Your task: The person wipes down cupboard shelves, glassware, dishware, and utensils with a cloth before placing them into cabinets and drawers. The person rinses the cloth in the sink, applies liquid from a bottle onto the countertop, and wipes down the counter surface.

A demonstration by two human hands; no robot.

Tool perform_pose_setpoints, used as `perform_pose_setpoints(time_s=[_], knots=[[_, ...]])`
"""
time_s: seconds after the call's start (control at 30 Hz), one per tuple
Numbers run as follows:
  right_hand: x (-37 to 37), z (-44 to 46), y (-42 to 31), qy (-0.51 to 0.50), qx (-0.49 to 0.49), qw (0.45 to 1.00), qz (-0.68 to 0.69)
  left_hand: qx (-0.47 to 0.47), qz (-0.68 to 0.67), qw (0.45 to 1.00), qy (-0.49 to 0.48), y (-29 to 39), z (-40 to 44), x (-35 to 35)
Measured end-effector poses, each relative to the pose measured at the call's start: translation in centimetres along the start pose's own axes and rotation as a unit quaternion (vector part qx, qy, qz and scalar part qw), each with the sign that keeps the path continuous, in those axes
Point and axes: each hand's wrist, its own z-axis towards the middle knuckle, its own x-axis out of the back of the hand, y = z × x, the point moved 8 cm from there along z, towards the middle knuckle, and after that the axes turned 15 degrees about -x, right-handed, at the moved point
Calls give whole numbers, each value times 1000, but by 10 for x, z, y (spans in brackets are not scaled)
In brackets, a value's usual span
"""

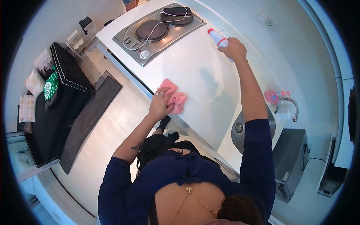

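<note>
A crumpled pink cloth point(177, 101) lies at the near edge of the white countertop point(195, 67). My left hand point(160, 104), with rings on it, rests over the cloth, its fingers curled onto it. Farther off, toward the wall, my right hand point(236, 49) is wrapped round a white bottle point(217, 37) with red bands. The bottle is tilted, its red end toward the stove, and my fingers hide its lower part.
A two-plate electric stove point(159, 32) sits at the far left, with a white cable and a dark phone-like object point(177, 11) on it. Near my right arm are a sink point(237, 139), a faucet point(290, 105) and a pink bottle point(270, 96).
</note>
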Motion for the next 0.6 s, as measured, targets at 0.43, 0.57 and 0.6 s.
perform_pose_setpoints(time_s=[0.43,0.57,0.6], knots=[[22,-64,68,-36,81,995,-56,39,18,996,76,-58,-6,39],[27,-17,126,-9,-12,993,-116,46,32,997,43,-66,1,28],[28,-1,134,-10,-38,991,-129,37,28,998,42,-66,4,26]])
